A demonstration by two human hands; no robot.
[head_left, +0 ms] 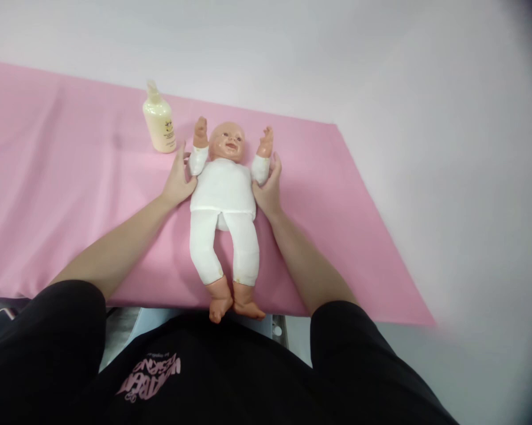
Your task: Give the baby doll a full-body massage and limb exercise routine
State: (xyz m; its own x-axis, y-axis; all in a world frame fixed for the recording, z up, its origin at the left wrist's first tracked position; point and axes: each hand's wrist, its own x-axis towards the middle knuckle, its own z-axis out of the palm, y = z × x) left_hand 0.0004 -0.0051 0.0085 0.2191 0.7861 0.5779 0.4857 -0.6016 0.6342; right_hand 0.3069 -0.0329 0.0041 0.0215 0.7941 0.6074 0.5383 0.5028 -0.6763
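On the pink cloth, the dressed doll seems positioned, my left hand and right hand cupping it (closed or not, I can't tell), bottle untouched.

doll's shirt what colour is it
White; the shirt shows best in the head view.

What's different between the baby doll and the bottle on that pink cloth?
Pose: the doll lies on its back; the bottle stands upright.
Size: the doll is much longer than the bottle is tall.
Look: the doll has a white body with arms and legs, while the bottle is pale yellow with a printed front.
Place: the doll lies between the left hand and right hand; the bottle stands beyond the left.
Both rest on the pink cloth.
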